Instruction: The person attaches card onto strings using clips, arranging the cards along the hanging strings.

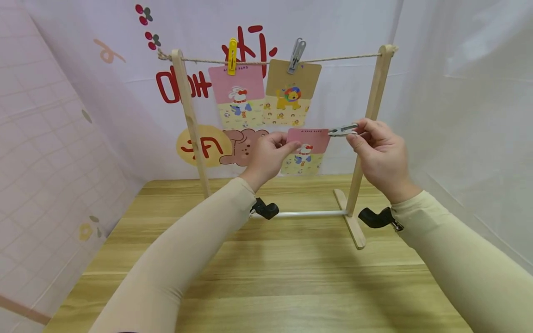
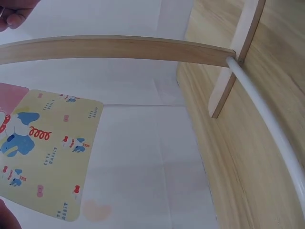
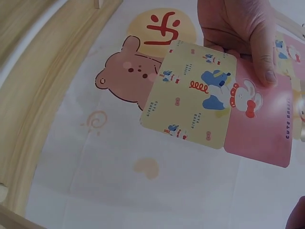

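Note:
My left hand (image 1: 269, 155) pinches the left side of a pink and yellow rabbit card (image 1: 313, 159), thumb on its front, as the right wrist view also shows. In my right hand (image 1: 383, 155) a grey clothespin (image 1: 343, 130) is held between thumb and fingers, its tip at the card's upper right corner. Above, a rope (image 1: 341, 58) runs between two wooden posts. From it hang another rabbit card (image 1: 236, 95) under a yellow clothespin (image 1: 232, 56) and a brown and yellow lion card (image 1: 291, 92) under a grey clothespin (image 1: 296, 55).
The right wooden post (image 1: 376, 92) stands just behind my right hand, on a wooden foot (image 1: 354, 226). A white rod (image 1: 312, 213) joins the stand low down over the wooden table (image 1: 266, 286). Behind everything hangs a printed white cloth (image 1: 333, 27).

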Demonstrator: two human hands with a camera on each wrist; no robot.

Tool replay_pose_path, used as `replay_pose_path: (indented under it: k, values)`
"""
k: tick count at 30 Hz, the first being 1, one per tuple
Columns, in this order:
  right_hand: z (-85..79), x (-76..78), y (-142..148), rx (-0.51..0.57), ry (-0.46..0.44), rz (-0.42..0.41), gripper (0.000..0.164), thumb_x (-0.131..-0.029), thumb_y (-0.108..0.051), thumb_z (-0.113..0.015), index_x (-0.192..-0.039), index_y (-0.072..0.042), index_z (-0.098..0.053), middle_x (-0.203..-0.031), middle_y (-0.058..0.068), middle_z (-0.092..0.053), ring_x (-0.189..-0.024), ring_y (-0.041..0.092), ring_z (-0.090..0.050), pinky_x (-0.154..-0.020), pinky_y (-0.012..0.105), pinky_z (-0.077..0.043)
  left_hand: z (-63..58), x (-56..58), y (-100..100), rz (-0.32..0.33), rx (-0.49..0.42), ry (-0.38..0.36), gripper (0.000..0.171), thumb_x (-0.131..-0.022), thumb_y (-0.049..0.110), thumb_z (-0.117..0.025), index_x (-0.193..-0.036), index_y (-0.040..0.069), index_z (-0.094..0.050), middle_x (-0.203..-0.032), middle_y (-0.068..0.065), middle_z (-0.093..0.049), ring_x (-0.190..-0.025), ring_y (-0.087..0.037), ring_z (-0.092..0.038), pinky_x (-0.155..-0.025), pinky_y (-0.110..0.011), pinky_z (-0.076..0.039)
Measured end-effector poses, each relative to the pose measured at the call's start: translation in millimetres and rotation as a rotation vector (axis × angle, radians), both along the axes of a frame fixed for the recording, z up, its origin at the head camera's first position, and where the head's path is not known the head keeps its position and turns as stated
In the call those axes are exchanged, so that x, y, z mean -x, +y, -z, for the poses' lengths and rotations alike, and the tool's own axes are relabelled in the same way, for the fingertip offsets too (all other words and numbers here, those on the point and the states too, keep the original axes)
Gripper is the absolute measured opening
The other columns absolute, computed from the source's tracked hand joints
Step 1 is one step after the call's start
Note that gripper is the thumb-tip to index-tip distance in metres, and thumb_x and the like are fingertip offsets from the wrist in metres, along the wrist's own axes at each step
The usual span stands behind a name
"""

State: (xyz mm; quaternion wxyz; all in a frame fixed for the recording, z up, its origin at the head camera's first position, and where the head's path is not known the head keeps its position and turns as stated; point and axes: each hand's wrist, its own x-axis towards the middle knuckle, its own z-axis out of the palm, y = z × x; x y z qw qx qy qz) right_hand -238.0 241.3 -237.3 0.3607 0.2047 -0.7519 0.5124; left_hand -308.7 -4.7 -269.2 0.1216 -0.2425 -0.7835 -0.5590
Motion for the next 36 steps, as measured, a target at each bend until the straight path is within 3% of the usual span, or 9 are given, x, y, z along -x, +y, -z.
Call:
replay_pose_path:
  k: [9, 14, 19, 23, 28, 36]
  values:
    - [-9.6, 1.2, 2.7, 0.016, 0.027, 0.003, 0.016, -0.097, 0.003, -0.072, -0.112, 0.008, -0.073, -0.093, -0.012, -0.064, -0.074, 0.005, -0.059, -0.067, 0.013, -0.049, -12.3, -0.8, 6.7, -0.039, 0.016, 0.015, 0.030, -0.100, 0.044, -0.071, -0.086, 0.017, -0.070, -0.074, -0.001, -0.059, -0.056, -0.015, -0.039, -0.054, -0.028, -0.031]
    - [-16.0, 2.7, 3.8, 0.034, 0.041, 0.003, 0.012, -0.097, 0.002, -0.072, -0.107, -0.004, -0.076, -0.094, -0.010, -0.064, -0.073, 0.006, -0.059, -0.067, 0.014, -0.050, -21.1, -2.3, 11.4, -0.011, -0.010, -0.016, 0.035, -0.101, 0.044, -0.069, -0.083, 0.014, -0.063, -0.074, 0.000, -0.051, -0.058, -0.014, -0.038, -0.057, -0.028, -0.032]
    - [-23.2, 4.1, 4.9, 0.047, 0.056, 0.007, 0.014, -0.097, 0.003, -0.072, -0.109, 0.008, -0.074, -0.095, -0.012, -0.065, -0.072, 0.005, -0.060, -0.068, 0.014, -0.051, -29.6, -3.4, 16.9, 0.032, -0.060, -0.029, 0.039, -0.101, 0.040, -0.070, -0.080, 0.010, -0.059, -0.075, -0.001, -0.049, -0.062, -0.016, -0.038, -0.058, -0.028, -0.032]
    - [-29.8, 4.4, 5.9, 0.051, 0.057, 0.020, 0.018, -0.097, 0.001, -0.072, -0.111, 0.011, -0.072, -0.093, -0.012, -0.065, -0.071, 0.005, -0.059, -0.067, 0.014, -0.050, -35.9, -2.9, 22.4, 0.030, -0.089, -0.027, 0.034, -0.100, 0.039, -0.072, -0.081, 0.013, -0.063, -0.080, -0.001, -0.052, -0.069, -0.016, -0.042, -0.059, -0.028, -0.033]
    - [-37.8, 6.7, 6.8, 0.077, 0.051, 0.022, 0.011, -0.096, -0.001, -0.074, -0.107, 0.001, -0.078, -0.092, -0.008, -0.063, -0.073, 0.006, -0.059, -0.067, 0.013, -0.051, -43.7, -1.1, 29.8, 0.010, -0.108, 0.010, 0.031, -0.099, 0.038, -0.073, -0.083, 0.013, -0.066, -0.084, -0.001, -0.055, -0.073, -0.015, -0.044, -0.062, -0.026, -0.035]
    - [-52.7, 11.7, 8.0, 0.148, 0.085, -0.042, 0.012, -0.095, 0.002, -0.073, -0.105, 0.001, -0.079, -0.091, -0.004, -0.061, -0.072, 0.007, -0.060, -0.067, 0.014, -0.050, -56.1, -1.5, 39.0, -0.008, -0.133, 0.019, 0.024, -0.097, 0.038, -0.075, -0.092, 0.015, -0.074, -0.083, 0.002, -0.061, -0.070, -0.013, -0.045, -0.062, -0.025, -0.036]
